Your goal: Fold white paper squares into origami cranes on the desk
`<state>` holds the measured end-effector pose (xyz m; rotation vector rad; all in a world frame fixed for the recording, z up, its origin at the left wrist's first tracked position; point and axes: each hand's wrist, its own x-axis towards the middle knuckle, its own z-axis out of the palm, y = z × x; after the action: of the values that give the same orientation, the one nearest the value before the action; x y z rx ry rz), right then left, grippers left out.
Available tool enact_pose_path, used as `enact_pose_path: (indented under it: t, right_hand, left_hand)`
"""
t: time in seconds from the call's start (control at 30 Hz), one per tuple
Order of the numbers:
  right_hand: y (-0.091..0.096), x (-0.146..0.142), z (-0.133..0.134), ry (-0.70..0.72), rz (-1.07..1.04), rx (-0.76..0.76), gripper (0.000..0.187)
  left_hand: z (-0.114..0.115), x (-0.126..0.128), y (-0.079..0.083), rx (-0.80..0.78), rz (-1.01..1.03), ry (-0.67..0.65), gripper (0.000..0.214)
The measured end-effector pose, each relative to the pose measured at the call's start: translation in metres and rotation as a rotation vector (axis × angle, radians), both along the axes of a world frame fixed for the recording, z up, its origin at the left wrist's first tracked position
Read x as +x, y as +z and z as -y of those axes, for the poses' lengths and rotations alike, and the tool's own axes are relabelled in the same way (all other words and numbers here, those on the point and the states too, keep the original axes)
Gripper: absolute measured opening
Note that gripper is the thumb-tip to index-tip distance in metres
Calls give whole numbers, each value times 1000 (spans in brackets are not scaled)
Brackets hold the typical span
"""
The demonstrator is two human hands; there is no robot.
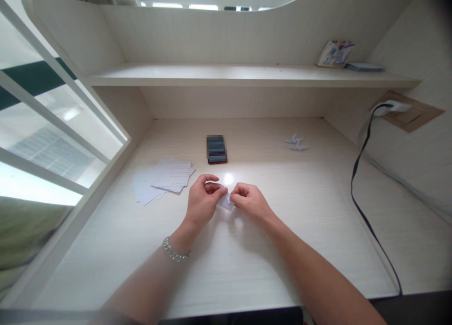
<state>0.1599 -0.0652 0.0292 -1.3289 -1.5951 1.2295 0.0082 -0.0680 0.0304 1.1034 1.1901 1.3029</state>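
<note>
Between my two hands is a small folded piece of white paper (pixel 225 203), held just above the pale desk. My left hand (pixel 205 197) pinches its left side between thumb and fingers; a beaded bracelet (pixel 174 250) circles that wrist. On the paper's right edge, my right hand (pixel 247 199) closes with thumb and forefinger. Fingers hide part of the paper, so its exact folds cannot be made out. Beyond the hands lies a phone (pixel 216 149) with a blurred screen. To the left is a loose stack of white paper sheets (pixel 169 175).
Two folded paper cranes (pixel 295 142) sit at the back right of the desk (pixel 282 268). A black cable (pixel 356 202) runs from a wall socket (pixel 411 111) down the right side. The shelf (pixel 212 73) above holds a colourful packet (pixel 335 53). White bars (pixel 42 99) line the left.
</note>
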Motion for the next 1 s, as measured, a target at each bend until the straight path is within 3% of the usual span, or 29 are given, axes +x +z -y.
enact_pose_path:
  t: [0.27, 0.4, 0.57, 0.7, 0.87, 1.0]
  right_hand:
    - [-5, 2, -4, -13, -142, -31, 13]
    - [-4, 0, -3, -7, -129, -2, 18]
    - [2, 8, -3, 66, 34, 56, 16]
    - [7, 14, -3, 142, 79, 27, 16]
    - [6, 22, -7, 174, 39, -36, 15]
    - [4, 31, -13, 40, -57, -38, 18]
  left_hand:
    - [-6, -6, -2, 51, -5, 135, 35]
    - [-3, -3, -1, 61, -83, 52, 29]
    - [-2, -12, 1, 75, -315, -235, 18]
    - [-2, -16, 3, 8, -324, -363, 18]
    - [-6, -22, 8, -50, -288, -417, 17]
    - [-11, -34, 10, -93, -281, -313, 19]
